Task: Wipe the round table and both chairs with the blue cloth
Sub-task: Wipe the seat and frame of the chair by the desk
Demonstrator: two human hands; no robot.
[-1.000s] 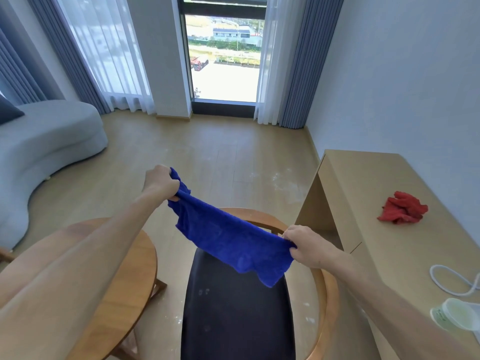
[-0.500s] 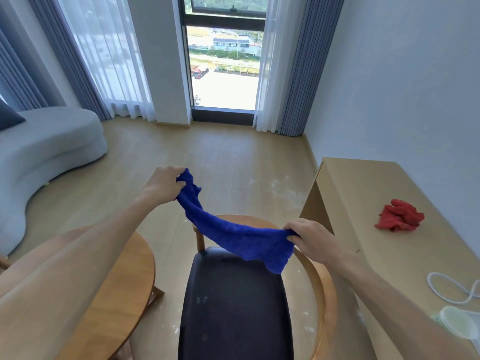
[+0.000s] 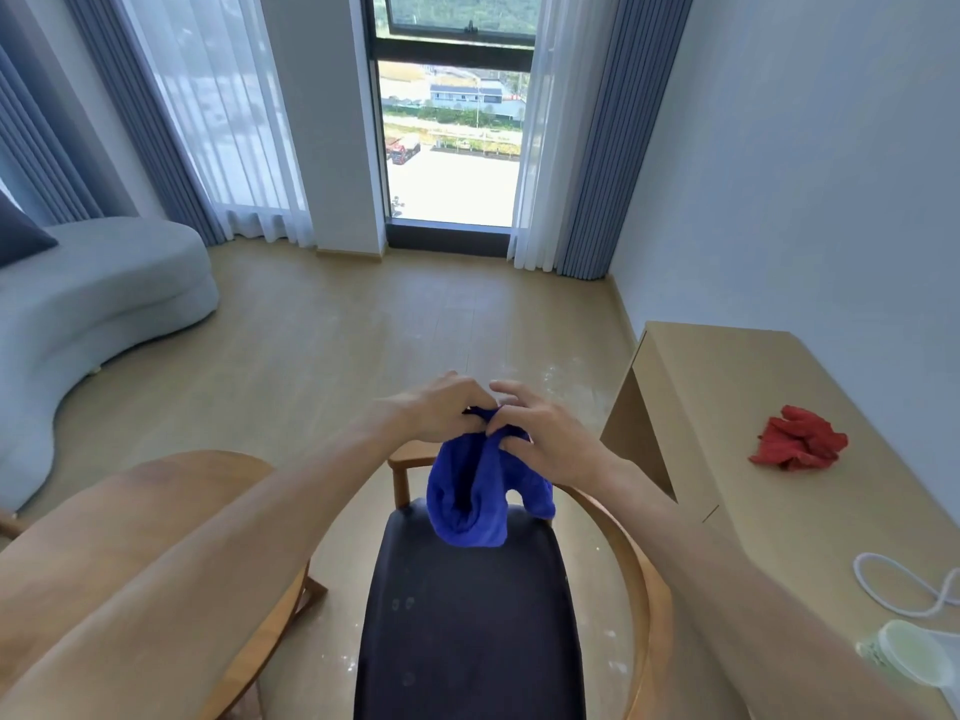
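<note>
Both hands, left [image 3: 441, 410] & right [image 3: 545, 439], pinch the cloth [image 3: 478, 491] bunched together above the chair [image 3: 467, 615]. Cloth hangs doubled, deep blue, soft, clear of the seat. Judging by that, no wiping underway; can't tell what's done. Table [image 3: 171, 475] sits left of chair.

Both bare forearms reach out toward twelve o'clock and meet, knuckles nearly touching. The left hand [image 3: 436, 410] has its fingers curled, pinching the blue cloth [image 3: 480, 496]; the right hand [image 3: 545, 439] pinches the same bunched top edge, index finger lifted.
</note>
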